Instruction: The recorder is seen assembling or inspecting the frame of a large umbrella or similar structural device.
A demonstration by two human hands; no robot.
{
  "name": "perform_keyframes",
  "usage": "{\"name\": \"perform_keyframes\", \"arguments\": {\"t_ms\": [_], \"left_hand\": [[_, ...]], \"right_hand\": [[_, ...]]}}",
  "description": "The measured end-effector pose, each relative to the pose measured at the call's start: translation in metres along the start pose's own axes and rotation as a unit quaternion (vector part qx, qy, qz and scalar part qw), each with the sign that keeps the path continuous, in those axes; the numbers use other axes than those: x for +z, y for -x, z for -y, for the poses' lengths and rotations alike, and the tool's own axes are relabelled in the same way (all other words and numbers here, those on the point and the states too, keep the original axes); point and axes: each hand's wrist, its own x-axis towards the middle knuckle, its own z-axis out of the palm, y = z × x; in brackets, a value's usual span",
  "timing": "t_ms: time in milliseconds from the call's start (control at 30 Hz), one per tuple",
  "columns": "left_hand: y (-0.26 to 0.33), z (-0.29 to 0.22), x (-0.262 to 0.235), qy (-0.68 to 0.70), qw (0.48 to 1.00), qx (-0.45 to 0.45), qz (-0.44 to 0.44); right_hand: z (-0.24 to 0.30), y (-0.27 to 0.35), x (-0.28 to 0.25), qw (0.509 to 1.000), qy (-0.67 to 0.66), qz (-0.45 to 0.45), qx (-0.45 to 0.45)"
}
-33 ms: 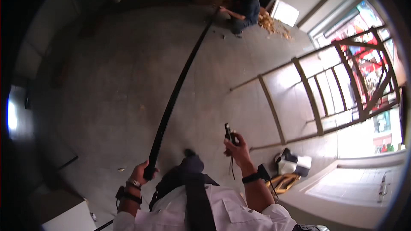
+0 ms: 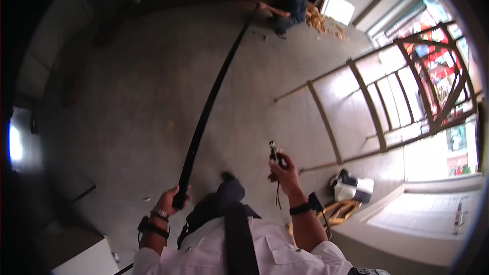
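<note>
My left hand (image 2: 168, 201) is closed round the near end of a long, dark, straight bar (image 2: 209, 104). The bar runs away across the floor, raised at my end. At its far end a person (image 2: 290, 2) in dark clothes squats, with a hand on or beside the tip. My right hand (image 2: 286, 174) grips a small handheld tool (image 2: 273, 151) with a silvery head and a dark body, its head pointing up and away from me. A thin dark cord or strap (image 2: 278, 196) dangles below that hand. The fingers partly cover the tool, so its exact kind cannot be told.
A wooden ladder-like frame (image 2: 364, 86) stands at the right. Wood shavings or scraps (image 2: 320, 23) lie by the person, near a white panel (image 2: 337, 9). A black-and-white object (image 2: 351, 188) and a yellow frame (image 2: 341, 212) are at the lower right, a white box (image 2: 89, 259) at the lower left.
My view has shifted slightly, so the far person and the bar's far end sit a little higher. My right hand and its tool have turned slightly. Both grips stay the same.
</note>
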Motion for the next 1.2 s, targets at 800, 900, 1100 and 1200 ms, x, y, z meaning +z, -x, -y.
{"name": "perform_keyframes", "arguments": {"t_ms": [800,900,1100,1200], "left_hand": [[-0.005,0.059,0.213,-0.1,0.904,-0.22,0.352],[-0.009,0.066,0.222,-0.139,0.888,-0.231,0.371],[-0.013,0.061,0.229,-0.168,0.883,-0.246,0.362],[-0.01,0.059,0.23,-0.184,0.882,-0.238,0.362]], "right_hand": [[-0.103,0.318,0.099,0.929,-0.255,-0.266,-0.03],[-0.106,0.313,0.11,0.905,-0.283,-0.313,-0.05],[-0.102,0.309,0.111,0.883,-0.29,-0.361,-0.069],[-0.104,0.309,0.101,0.884,-0.307,-0.347,-0.06]]}}
